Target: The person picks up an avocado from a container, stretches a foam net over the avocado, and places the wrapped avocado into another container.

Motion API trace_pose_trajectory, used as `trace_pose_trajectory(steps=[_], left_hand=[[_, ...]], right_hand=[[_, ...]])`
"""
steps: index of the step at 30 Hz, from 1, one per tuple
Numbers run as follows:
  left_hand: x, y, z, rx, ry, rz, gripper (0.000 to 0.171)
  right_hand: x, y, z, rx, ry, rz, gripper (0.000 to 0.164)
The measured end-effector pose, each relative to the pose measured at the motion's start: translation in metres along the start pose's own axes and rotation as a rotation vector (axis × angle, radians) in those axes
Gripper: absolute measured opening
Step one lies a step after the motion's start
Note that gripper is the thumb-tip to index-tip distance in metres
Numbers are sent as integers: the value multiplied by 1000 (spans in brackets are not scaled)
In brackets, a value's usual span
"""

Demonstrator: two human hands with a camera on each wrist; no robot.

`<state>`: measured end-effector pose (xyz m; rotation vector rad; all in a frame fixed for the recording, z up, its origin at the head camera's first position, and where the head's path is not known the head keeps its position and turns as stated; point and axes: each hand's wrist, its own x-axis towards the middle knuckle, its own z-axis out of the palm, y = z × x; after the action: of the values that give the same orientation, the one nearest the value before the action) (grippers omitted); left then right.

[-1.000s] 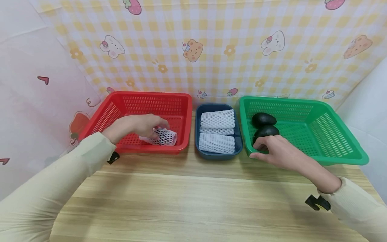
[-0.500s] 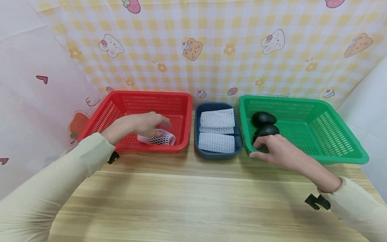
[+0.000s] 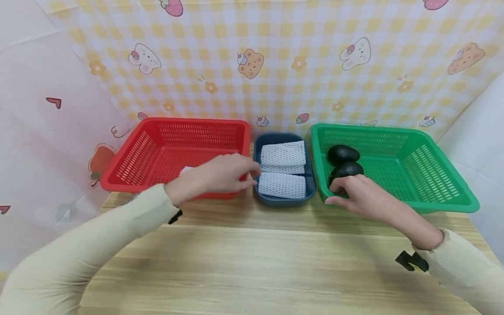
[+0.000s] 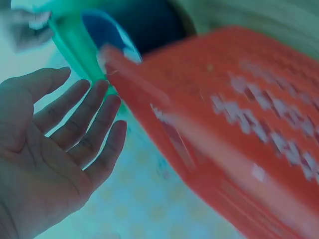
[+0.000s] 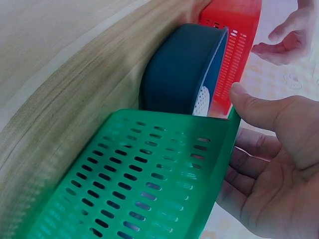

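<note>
My left hand (image 3: 226, 173) has its fingers at the near left rim of the blue bin (image 3: 284, 202), holding nothing. Two folded white foam net sleeves, a far one (image 3: 282, 153) and a near one (image 3: 281, 185), lie in that bin. Just a corner of a white foam net (image 3: 186, 169) shows in the red basket (image 3: 157, 127), the rest hidden by my left forearm. My right hand (image 3: 360, 192) straddles the near left rim of the green basket (image 3: 433, 205), fingers loosely bent inside, thumb by the rim. Its fingertips overlap the nearer avocado (image 3: 346, 169); another avocado (image 3: 343, 154) lies behind.
The red basket, blue bin and green basket stand in a row along the back of the wooden table (image 3: 252, 262). A yellow checked cloth (image 3: 275, 65) hangs behind them. Bare tabletop spreads in front.
My left hand has let go of the net-covered thing in the red basket and moved right to the blue bin. My right hand has stayed at the green basket's rim.
</note>
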<state>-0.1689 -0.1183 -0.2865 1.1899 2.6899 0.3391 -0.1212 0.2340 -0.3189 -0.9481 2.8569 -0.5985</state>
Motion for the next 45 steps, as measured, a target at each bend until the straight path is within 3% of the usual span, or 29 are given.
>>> trace_pose_trajectory(steps=[5, 9, 13, 19, 28, 32, 36, 40, 45], left_hand=[[14, 21, 25, 31, -41, 98, 37], [20, 27, 44, 47, -97, 92, 38], [22, 26, 56, 39, -95, 66, 33], [24, 24, 60, 17, -55, 61, 29], [27, 28, 61, 57, -80, 39, 34], [27, 29, 62, 52, -87, 38, 38], [29, 29, 63, 45, -90, 33, 41], [30, 29, 63, 48, -93, 27, 41], [29, 30, 61, 50, -100, 21, 41]], right_hand=[[1, -1, 1, -15, -4, 0, 20], [2, -3, 2, -16, -11, 2, 22], [3, -3, 2, -11, -20, 1, 25], [3, -4, 0, -18, -16, 3, 23], [2, -2, -2, -9, -37, 12, 22], [4, 1, -6, 20, -83, -13, 19], [6, 6, -21, 52, -161, -56, 20], [6, 14, -44, -6, -169, -61, 14], [8, 30, -65, -120, -152, -57, 31]])
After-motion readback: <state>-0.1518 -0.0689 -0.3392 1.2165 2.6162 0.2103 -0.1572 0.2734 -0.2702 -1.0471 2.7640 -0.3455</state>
